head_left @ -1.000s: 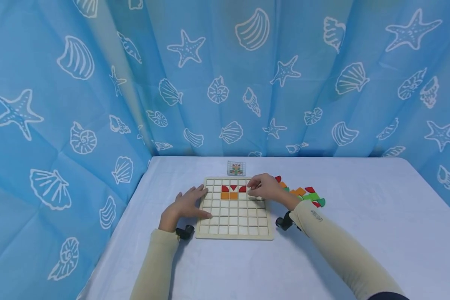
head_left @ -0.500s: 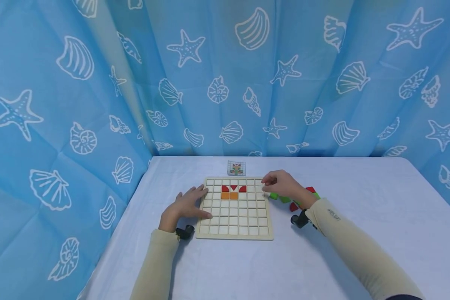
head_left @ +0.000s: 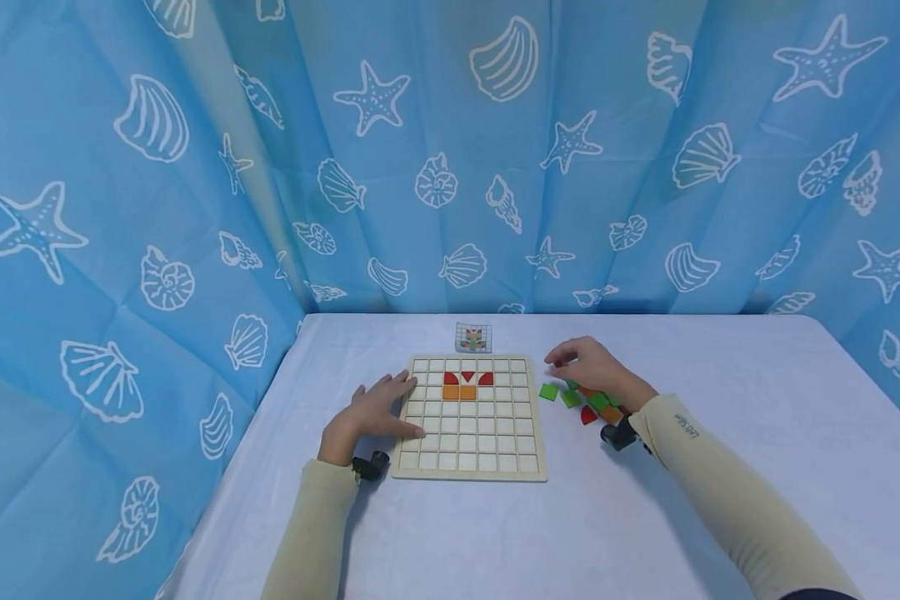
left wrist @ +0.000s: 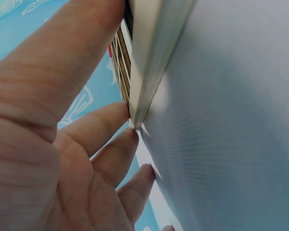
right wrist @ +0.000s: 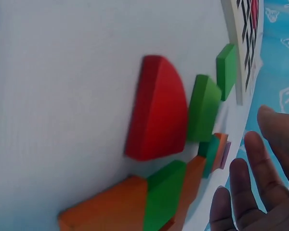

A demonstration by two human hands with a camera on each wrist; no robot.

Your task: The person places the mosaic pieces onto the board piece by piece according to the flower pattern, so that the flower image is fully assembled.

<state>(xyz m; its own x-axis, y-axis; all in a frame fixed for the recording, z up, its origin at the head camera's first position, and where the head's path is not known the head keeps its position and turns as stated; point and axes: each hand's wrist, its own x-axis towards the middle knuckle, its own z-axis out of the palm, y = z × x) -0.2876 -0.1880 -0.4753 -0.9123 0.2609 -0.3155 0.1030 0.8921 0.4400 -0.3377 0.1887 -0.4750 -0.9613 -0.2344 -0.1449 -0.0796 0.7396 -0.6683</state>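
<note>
My left hand (head_left: 375, 410) lies spread along the left edge of the wooden grid board (head_left: 457, 477), its thumb over the board's surface. In the left wrist view, fingertips (left wrist: 116, 109) touch the board's side. Set in the grid are a few red pieces, such as a red triangle (head_left: 467, 377), with orange squares (head_left: 468, 392) below them. Over the pile of coloured pieces to the board's right hovers my right hand (head_left: 594, 367), fingers loosely bent, nothing visible between them. Beneath it lie a red quarter-round piece (right wrist: 159, 113), green pieces (right wrist: 203, 108) and orange ones (right wrist: 106, 207).
A small pattern card (head_left: 473, 337) lies behind the board, printed with a coloured figure on a grid. White cloth (head_left: 720, 433) covers the table. A blue curtain (head_left: 435, 225) with shells and starfish hangs behind and at the left.
My right hand has drawn back rightward from the board to above the loose pieces, uncovering the board's right side and some green pieces. My left hand stays where it was.
</note>
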